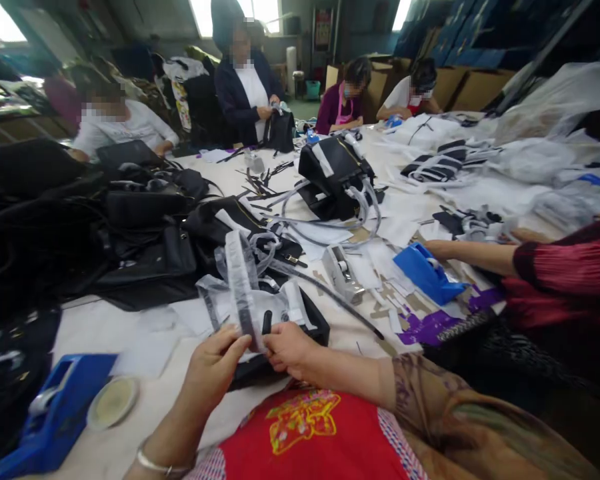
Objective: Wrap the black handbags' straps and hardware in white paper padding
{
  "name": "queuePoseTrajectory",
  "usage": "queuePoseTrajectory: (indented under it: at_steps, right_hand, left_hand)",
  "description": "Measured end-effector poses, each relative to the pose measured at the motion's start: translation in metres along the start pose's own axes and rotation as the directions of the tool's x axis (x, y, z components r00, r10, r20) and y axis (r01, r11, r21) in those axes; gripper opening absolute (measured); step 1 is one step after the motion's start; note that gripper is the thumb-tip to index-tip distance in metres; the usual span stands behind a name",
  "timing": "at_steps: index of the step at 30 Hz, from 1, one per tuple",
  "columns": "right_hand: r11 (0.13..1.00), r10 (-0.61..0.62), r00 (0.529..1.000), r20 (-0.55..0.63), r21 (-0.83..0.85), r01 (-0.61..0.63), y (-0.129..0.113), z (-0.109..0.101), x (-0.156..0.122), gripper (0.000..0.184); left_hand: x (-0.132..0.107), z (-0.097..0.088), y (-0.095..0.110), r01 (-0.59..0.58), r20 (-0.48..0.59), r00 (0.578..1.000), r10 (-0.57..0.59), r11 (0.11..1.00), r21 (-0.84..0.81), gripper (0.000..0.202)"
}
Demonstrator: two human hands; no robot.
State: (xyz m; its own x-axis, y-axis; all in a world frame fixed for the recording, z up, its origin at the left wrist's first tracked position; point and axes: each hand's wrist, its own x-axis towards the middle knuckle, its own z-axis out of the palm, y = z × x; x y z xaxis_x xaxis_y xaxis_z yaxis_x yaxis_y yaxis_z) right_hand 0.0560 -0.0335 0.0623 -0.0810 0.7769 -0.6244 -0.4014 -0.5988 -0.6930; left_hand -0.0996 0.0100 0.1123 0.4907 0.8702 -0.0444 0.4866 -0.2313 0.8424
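Right in front of me lies a black handbag [316, 321], partly under white wrapping. A strap wrapped in clear plastic [240, 287] stands up from it. The thumb and fingers of my left hand [215, 367] pinch the lower end of this wrapped strap. Close beside it, my right hand [293, 350] is closed at the strap's base, by a small black tab [267, 322]. My own fingers hide what the right hand grips. A long dark strap [340, 303] runs from the bag toward the right across the table.
A blue tape dispenser [60, 407] and a tape roll [113, 402] stand at my left. Ahead are a clear dispenser [343, 273], another blue dispenser [427, 273] and a black bag [335, 173]. Black bags [145, 247] pile up leftward. A co-worker's arm [470, 253] reaches in from the right.
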Motion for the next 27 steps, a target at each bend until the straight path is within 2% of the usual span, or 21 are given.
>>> queuePoseTrajectory:
  at_steps: [2,3,5,7,9,14,17,19,23,27]
  right_hand:
    - [0.969,-0.172,0.984,-0.035,-0.188,0.163,0.007,-0.003,0.001,0.008]
    - [0.920,-0.277,0.961,-0.021,-0.296,0.258,0.009,-0.004,0.002,0.015]
    - [0.767,-0.455,0.888,0.072,-0.475,0.431,0.011,-0.005,0.001,0.032]
    - [0.611,-0.539,0.823,0.178,-0.591,0.527,0.011,-0.006,0.000,0.042]
    - [0.492,-0.571,0.782,0.252,-0.657,0.571,0.011,-0.006,-0.001,0.046]
    - [0.267,-0.597,0.735,0.323,-0.784,0.561,0.010,-0.011,0.008,0.040]
    - [0.197,-0.613,0.719,0.327,-0.818,0.540,0.010,-0.013,0.016,0.038]
    - [0.144,-0.624,0.705,0.337,-0.837,0.527,0.011,-0.013,0.020,0.036]
    - [-0.024,-0.648,0.677,0.349,-0.898,0.439,0.017,-0.011,0.023,0.028]
    - [-0.094,-0.675,0.634,0.377,-0.897,0.433,0.019,-0.010,0.024,0.025]
  left_hand:
    - [-0.001,0.005,0.002,0.094,0.001,0.996,-0.094,0.994,-0.049,0.029]
    - [-0.002,0.008,0.001,0.129,-0.008,0.991,-0.130,0.987,-0.093,0.028]
    - [-0.003,0.013,-0.005,0.174,-0.040,0.982,-0.185,0.966,-0.189,0.027]
    - [-0.004,0.017,-0.012,0.208,-0.070,0.969,-0.235,0.938,-0.276,0.026]
    - [-0.005,0.019,-0.017,0.252,-0.070,0.952,-0.297,0.896,-0.366,0.026]
    - [-0.008,0.024,-0.020,0.397,0.024,0.894,-0.447,0.766,-0.506,0.025]
    - [-0.010,0.025,-0.020,0.453,0.065,0.855,-0.514,0.681,-0.575,0.023]
    - [-0.010,0.025,-0.019,0.473,0.096,0.836,-0.541,0.619,-0.627,0.022]
    - [-0.009,0.025,-0.022,0.514,0.159,0.807,-0.569,0.542,-0.666,0.021]
    - [-0.008,0.028,-0.025,0.517,0.171,0.796,-0.581,0.505,-0.691,0.022]
